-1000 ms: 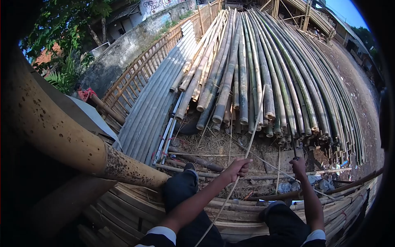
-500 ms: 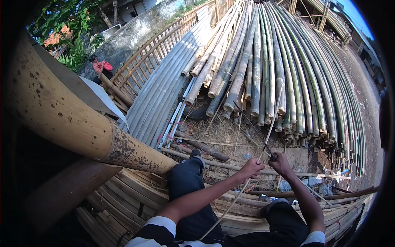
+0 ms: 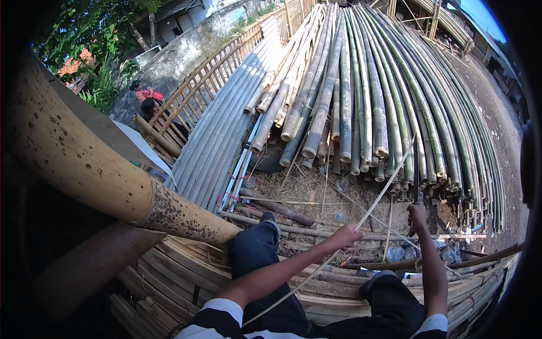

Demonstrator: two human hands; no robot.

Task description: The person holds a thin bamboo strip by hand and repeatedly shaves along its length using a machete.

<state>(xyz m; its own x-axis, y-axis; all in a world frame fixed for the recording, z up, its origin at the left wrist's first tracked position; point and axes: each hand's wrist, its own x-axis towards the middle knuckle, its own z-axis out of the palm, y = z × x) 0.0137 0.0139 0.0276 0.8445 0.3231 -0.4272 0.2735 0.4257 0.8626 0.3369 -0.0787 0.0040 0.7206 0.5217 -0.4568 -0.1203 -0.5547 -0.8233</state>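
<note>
While left hand [image 3: 345, 237] closes firmly around long, pale bamboo strip [image 3: 371, 209], right hand [image 3: 418, 219] grips dark blade [image 3: 416, 175] by its lower end, fingers curled. Strip slants from person's lap toward stacked poles [image 3: 328, 107], upper end near blade; contact unclear. Strip looks whole, not set down, so work seems unfinished; trimming done or left cannot be told.

We're in an outdoor bamboo yard.
Long green-brown bamboo poles [image 3: 389, 96] lie stacked beside grey corrugated sheets [image 3: 226, 107].
</note>
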